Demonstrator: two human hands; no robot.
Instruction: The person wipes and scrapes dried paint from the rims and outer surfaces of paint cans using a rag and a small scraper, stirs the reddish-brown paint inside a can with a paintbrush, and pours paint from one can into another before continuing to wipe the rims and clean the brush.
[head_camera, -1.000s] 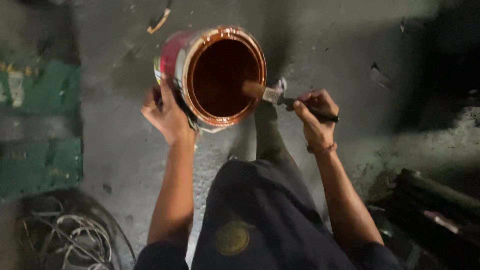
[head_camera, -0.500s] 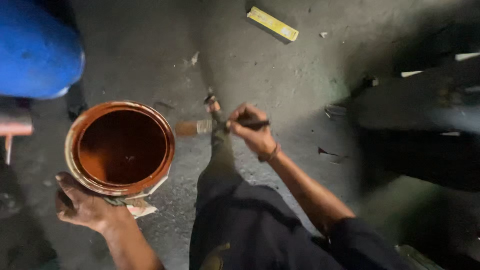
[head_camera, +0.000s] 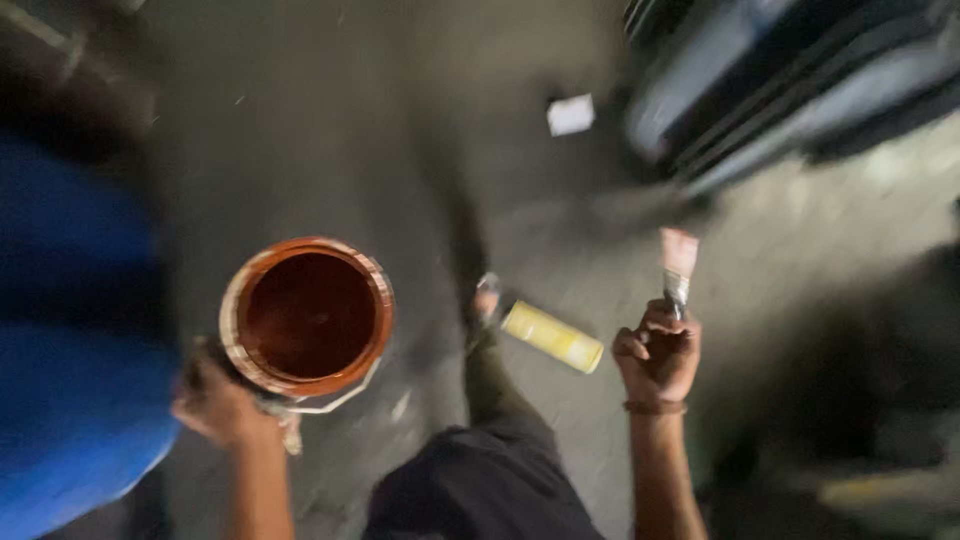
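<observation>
My left hand (head_camera: 218, 405) grips the near side of an open round paint can (head_camera: 306, 315) holding dark reddish-brown paint, carried above the floor at lower left. My right hand (head_camera: 657, 355) is closed on the handle of a paintbrush (head_camera: 677, 270), whose paint-tinted bristles point up and away from me. The brush is well clear of the can, off to its right. My leg in dark trousers (head_camera: 490, 400) stretches forward between the two hands, foot on the floor. The picture is motion-blurred.
A yellow cylindrical can or tube (head_camera: 552, 337) lies on the grey concrete floor by my foot. A large blue drum (head_camera: 70, 330) fills the left edge. Dark machinery or vehicle parts (head_camera: 790, 80) stand at upper right, with a white scrap (head_camera: 571, 114) near them.
The view has swung and I have moved. The brush has left the can's rim and now points upward in my right hand. The blue drum is now close on the left.
</observation>
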